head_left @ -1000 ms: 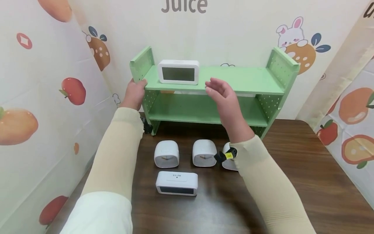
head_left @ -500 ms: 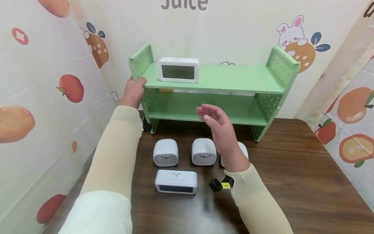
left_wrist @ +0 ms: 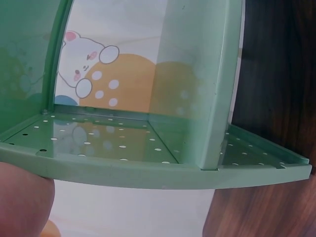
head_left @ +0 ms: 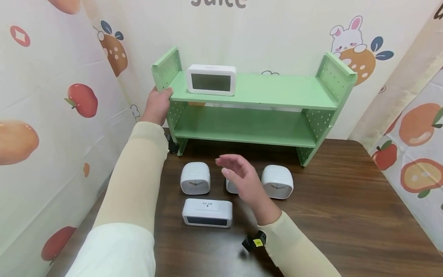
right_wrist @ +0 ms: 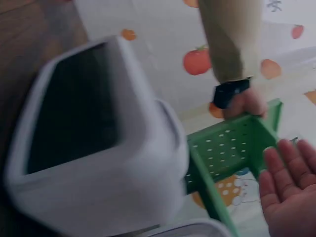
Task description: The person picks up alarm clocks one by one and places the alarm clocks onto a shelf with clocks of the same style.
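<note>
L hand (head_left: 157, 105) grips the left end of a green, two-tier metal-look shelf (head_left: 287, 89); R hand (head_left: 242, 179) — loose-fingered, w/ nothing held — partly hides a white, rounded analogue clock (head_left: 230, 186), contact unclear. Tugging the shelf could topple the white, boxy digital clock (head_left: 211, 81) atop it.

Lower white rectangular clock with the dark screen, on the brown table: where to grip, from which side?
Probably the two short ends of the white rectangular clock, straight from above, with the right hand. Both ends look free; the dark screen fills most of the front, and rounded white dial clocks stand close behind.
</note>
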`<action>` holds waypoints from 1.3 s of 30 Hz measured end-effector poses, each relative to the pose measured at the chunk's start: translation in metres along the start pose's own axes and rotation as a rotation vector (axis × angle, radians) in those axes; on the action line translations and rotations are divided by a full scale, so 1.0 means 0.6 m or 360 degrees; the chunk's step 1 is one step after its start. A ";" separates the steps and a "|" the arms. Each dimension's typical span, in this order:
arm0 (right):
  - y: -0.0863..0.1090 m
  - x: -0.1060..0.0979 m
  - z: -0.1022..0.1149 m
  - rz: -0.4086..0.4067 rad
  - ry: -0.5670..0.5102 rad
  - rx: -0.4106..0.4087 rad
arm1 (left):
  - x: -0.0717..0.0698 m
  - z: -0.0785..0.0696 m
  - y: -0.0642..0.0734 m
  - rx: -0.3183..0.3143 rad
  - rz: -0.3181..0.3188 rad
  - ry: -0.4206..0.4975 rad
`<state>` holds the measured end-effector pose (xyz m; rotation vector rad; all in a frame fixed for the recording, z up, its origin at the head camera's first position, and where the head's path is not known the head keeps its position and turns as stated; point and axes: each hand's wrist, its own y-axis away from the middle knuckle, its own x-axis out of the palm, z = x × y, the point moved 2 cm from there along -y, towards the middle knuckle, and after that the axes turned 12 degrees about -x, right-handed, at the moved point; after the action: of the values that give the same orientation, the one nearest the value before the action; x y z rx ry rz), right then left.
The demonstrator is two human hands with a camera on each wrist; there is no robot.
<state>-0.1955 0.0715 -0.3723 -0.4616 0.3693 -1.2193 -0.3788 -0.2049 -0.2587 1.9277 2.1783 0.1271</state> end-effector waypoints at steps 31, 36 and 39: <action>0.081 0.033 -0.068 0.0321 0.0092 0.0242 | 0.000 0.010 -0.002 -0.0026 -0.0002 -0.0048; 0.088 0.033 -0.076 0.0325 0.0112 0.0269 | 0.002 0.007 0.000 -0.0008 -0.0001 -0.0053; 0.092 0.032 -0.082 0.0312 0.0151 0.0326 | 0.003 0.004 0.003 -0.0005 -0.0007 -0.0053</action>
<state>-0.1697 0.0612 -0.4436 -0.1867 0.3573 -1.0764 -0.3767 -0.2033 -0.2608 1.9095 2.1599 0.0968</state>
